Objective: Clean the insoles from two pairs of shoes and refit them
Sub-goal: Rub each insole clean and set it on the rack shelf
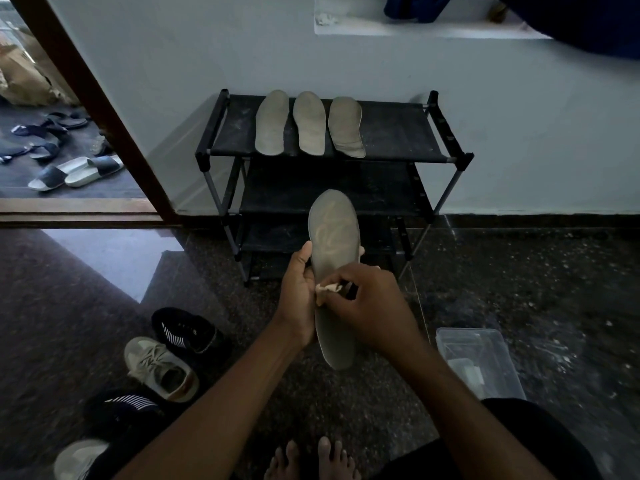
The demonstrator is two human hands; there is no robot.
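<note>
My left hand (297,296) grips a grey insole (334,230) by its left edge, holding it upright in front of me with wet streaks on its upper half. My right hand (367,306) pinches a small pale cloth (327,289) against the insole's middle. Three more grey insoles (272,123) (309,123) (347,128) lie side by side on the top shelf of a black shoe rack (391,133). On the floor to my left stand two dark striped shoes (187,332) (126,408) and two beige sneakers (161,368) (79,459).
A clear plastic container (479,362) sits on the dark speckled floor at my right. My bare feet (311,460) show at the bottom. An open doorway at the left leads to scattered sandals (76,171). The rack stands against a white wall.
</note>
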